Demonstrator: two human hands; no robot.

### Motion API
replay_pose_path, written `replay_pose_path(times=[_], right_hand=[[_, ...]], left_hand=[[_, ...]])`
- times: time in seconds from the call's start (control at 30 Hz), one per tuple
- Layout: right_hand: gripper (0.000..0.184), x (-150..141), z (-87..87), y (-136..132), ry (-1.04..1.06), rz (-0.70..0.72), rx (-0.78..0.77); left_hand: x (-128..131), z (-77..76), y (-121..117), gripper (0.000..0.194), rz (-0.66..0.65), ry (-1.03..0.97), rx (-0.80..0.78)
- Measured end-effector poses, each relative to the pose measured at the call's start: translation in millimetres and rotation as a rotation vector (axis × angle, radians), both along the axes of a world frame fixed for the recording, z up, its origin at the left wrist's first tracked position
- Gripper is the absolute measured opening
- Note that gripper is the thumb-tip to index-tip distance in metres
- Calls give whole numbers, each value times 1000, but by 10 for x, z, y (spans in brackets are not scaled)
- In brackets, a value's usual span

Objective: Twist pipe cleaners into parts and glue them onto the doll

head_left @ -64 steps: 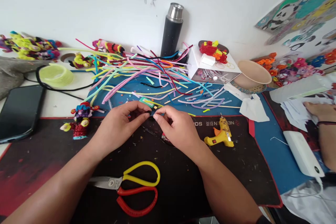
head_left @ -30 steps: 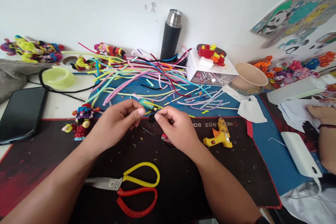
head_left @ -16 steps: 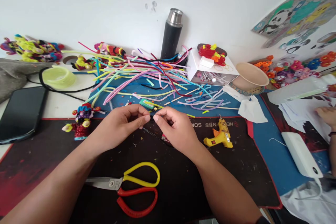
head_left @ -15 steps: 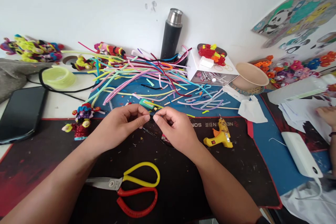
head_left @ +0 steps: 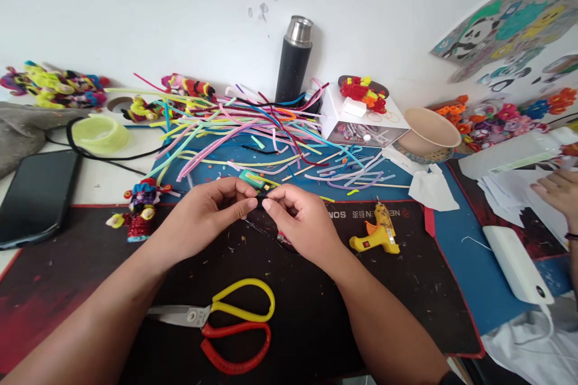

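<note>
My left hand (head_left: 203, 216) and my right hand (head_left: 300, 219) meet over the black desk mat (head_left: 90, 289), fingertips pinched together on a small black piece (head_left: 261, 200) that is mostly hidden between them. A small green object (head_left: 251, 178) lies just beyond the fingertips. A heap of coloured pipe cleaners (head_left: 253, 132) spreads across the blue mat behind. Scissors with one yellow and one red handle (head_left: 230, 322) lie between my forearms.
A yellow glue gun (head_left: 378, 231) lies right of my hands, a small pipe-cleaner figure (head_left: 139, 207) to the left, and a phone (head_left: 36, 195) at far left. A black flask (head_left: 293, 60), a white box (head_left: 361, 120) and a bowl (head_left: 428, 129) stand at the back. Another person's hand (head_left: 557, 189) rests on papers at right.
My fingertips parted slightly a second ago, showing the black piece, and have closed together again. The other person's hand at right has shifted over the papers.
</note>
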State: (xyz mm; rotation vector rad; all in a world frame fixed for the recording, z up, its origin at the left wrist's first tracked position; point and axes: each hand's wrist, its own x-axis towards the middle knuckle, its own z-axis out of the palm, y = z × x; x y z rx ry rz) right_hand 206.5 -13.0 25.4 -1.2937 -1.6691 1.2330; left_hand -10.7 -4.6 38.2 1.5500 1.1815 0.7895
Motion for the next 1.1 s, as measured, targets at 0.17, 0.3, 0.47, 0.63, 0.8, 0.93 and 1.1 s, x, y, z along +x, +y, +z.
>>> replay_pose_path(times=[0.17,0.3,0.47,0.63,0.8,0.93,1.1], right_hand=[[16,-12,0,-11,43,-2,-25],[17,-18,3,-18,57,-12,-48],[18,-34,7,-40,80,-16,-78],[19,-37,7,-40,168,10,-129],[20,-23,1,-13,199,36,-173],[20,-20,9,-2,192,30,-179],[20,-14,4,8,200,26,-184]], left_hand=[[18,25,-19,31,19,8,-10],[24,25,-28,31,16,4,-6],[38,33,-31,33,30,26,-2],[60,43,-47,36,38,-10,-32],[69,16,-51,37,44,-20,-53],[58,3,-47,34,49,-32,-42],[48,13,-52,30,62,-4,7]])
